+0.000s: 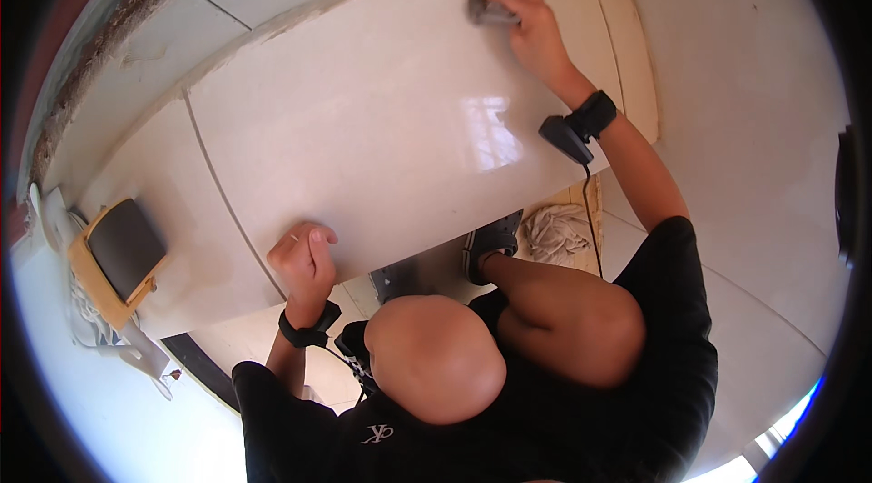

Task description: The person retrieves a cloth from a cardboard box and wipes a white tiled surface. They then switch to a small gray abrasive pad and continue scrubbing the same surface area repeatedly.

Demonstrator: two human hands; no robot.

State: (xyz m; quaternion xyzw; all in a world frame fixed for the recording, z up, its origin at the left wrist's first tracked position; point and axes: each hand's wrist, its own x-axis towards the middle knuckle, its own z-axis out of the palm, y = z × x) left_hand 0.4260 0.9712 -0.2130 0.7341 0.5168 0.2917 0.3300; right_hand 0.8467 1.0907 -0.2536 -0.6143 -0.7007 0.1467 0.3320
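My right hand (pixel 520 9) reaches to the far edge of a white tiled ledge (pixel 363 129). Its fingers are closed on a small grey wad (pixel 491 10) pressed against the tile; blur hides whether this is a cloth or a scouring pad. At the ledge's near edge, left of the middle, my left hand (pixel 305 256) rests curled into a fist, with nothing showing in it. Each wrist wears a black strap; a black device (pixel 565 139) with a cable hangs at the right one.
A chair-like thing with a dark pad and wooden frame (pixel 127 251) stands at the left end, beside pale items. Tiled walls (pixel 745 92) close in the right and back. Under the ledge lie a crumpled pale cloth (pixel 556 233) and my dark shoe (pixel 490 245). My bent knees are close to its front edge.
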